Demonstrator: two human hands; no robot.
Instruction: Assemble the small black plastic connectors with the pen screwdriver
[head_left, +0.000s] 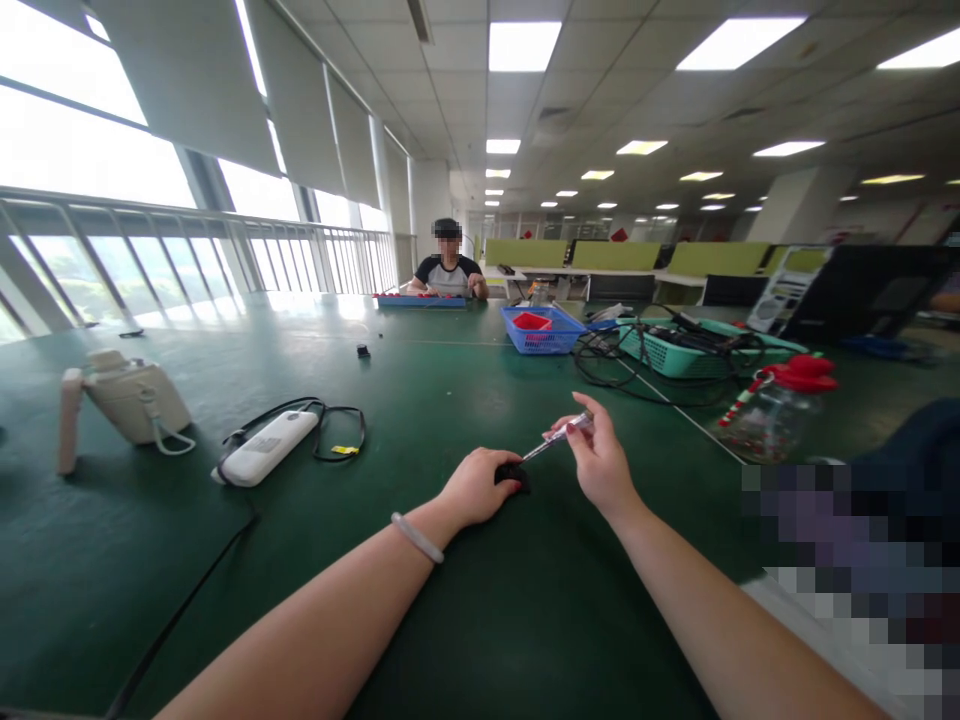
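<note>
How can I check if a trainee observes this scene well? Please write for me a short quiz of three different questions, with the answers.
1. What does the right hand hold?
a) a clear jar with a red top
b) a slim, silvery, rod-shaped tool
c) a white, oblong device

2. True or false: the blue plastic basket has a red item inside.

3. Fill the gap: the tool's tip points toward a small, black object, which is touched by the ____ of the person wearing the camera.

Key:
1. b
2. True
3. left hand
</note>
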